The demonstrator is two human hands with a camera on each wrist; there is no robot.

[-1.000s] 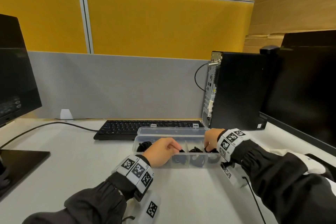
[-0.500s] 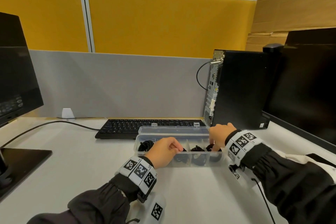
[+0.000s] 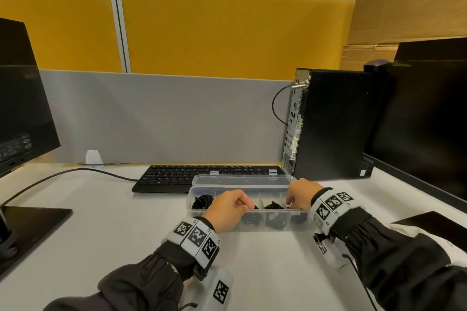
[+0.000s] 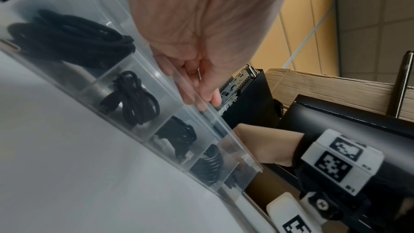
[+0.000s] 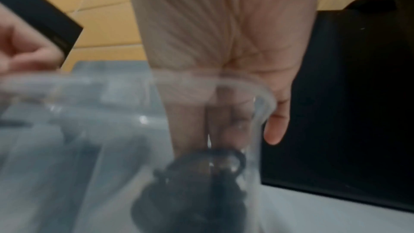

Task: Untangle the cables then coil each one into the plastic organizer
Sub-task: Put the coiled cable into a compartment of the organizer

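Observation:
A clear plastic organizer (image 3: 190, 206) lies on the white desk with its lid (image 3: 242, 180) open behind it. Black coiled cables fill its compartments: a large coil (image 4: 71, 38), two smaller ones (image 4: 132, 98) (image 4: 179, 135), and one near the right end (image 4: 210, 164). My left hand (image 3: 228, 211) rests on the front rim, its fingers (image 4: 197, 84) curled with nothing in them. My right hand (image 3: 298, 194) reaches into the right end compartment. There its straight fingers (image 5: 188, 121) press down on a black coil (image 5: 201, 174), while its little finger (image 5: 275, 130) hangs outside the wall.
A black keyboard (image 3: 202, 174) lies just behind the organizer. A PC tower (image 3: 333, 124) stands at the back right beside a monitor (image 3: 429, 121). Another monitor (image 3: 20, 108) with a flat base (image 3: 32, 225) is on the left, and a cable (image 3: 75, 171) runs across the desk.
The right hand shifted slightly over the right end compartment and its fingers stay inside it. The left hand has kept its place on the front rim.

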